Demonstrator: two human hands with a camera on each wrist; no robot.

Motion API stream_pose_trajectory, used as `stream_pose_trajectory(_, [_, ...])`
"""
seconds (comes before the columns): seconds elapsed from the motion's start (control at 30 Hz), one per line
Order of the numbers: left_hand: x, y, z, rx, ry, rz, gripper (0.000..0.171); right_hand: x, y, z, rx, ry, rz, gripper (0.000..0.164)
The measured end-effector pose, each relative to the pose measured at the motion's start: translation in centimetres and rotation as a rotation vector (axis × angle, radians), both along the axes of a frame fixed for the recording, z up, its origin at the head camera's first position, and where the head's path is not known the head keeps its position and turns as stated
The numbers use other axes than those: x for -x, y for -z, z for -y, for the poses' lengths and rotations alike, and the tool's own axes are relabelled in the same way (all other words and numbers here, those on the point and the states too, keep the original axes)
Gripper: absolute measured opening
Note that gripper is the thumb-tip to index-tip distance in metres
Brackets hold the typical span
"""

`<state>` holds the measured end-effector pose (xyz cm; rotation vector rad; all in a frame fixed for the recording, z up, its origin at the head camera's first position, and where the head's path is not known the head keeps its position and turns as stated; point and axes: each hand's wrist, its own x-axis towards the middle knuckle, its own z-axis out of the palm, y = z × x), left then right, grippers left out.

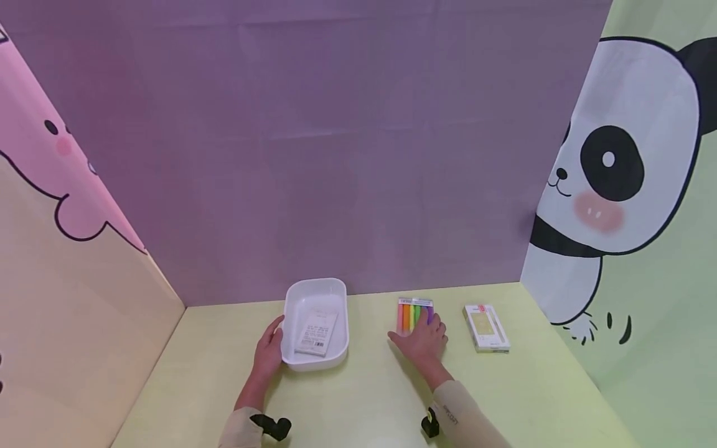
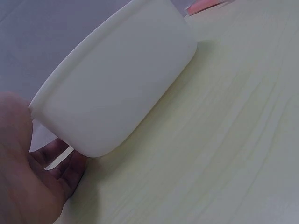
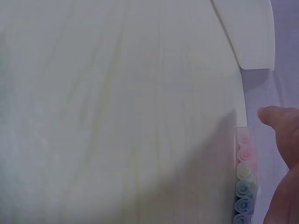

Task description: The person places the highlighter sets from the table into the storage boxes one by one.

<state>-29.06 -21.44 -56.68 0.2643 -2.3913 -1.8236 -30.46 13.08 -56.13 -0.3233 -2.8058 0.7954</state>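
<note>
Right-hand grip spread wide across marker pack at three o'clock from white tray, left hand holding tray's nine-o'clock side; uneven pinch, thumb pressing before fingers, I'd wager, could skid the pack toward three.

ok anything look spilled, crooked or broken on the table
Nothing looks spilled or broken. Only mildly askew: the white packet lies slanted in the white tub, and the box right of the markers sits at an angle.
</note>
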Motion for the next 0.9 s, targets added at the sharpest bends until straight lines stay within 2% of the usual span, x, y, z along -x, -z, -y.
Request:
stream_pose_trajectory(0.17, [-0.48,0.23,0.01,-0.008,0.009,0.007,0.044,-0.44,0.45,0.13,0.01,0.006,0.018,0.118])
stream_pose_trajectory(0.33, [-0.3,-0.05,0.12,-0.004,0.017,0.011,0.046,-0.43,0.5,0.15,0.011,0.004,0.007,0.118])
stream_pose_trajectory(0.5, [-0.15,-0.03,0.09,-0.018,0.008,0.0,0.045,-0.15,0.81,0.14,-0.013,0.013,0.013,0.111])
stream_pose_trajectory(0.73, [-0.37,0.08,-0.01,0.005,-0.005,-0.071,0.047,0.16,0.93,0.11,-0.044,0.025,0.021,0.098])
stream_pose_trajectory(0.9, [-0.14,0.13,-0.01,-0.015,-0.002,-0.049,0.045,0.04,0.79,-0.25,-0.064,0.016,0.038,0.095])
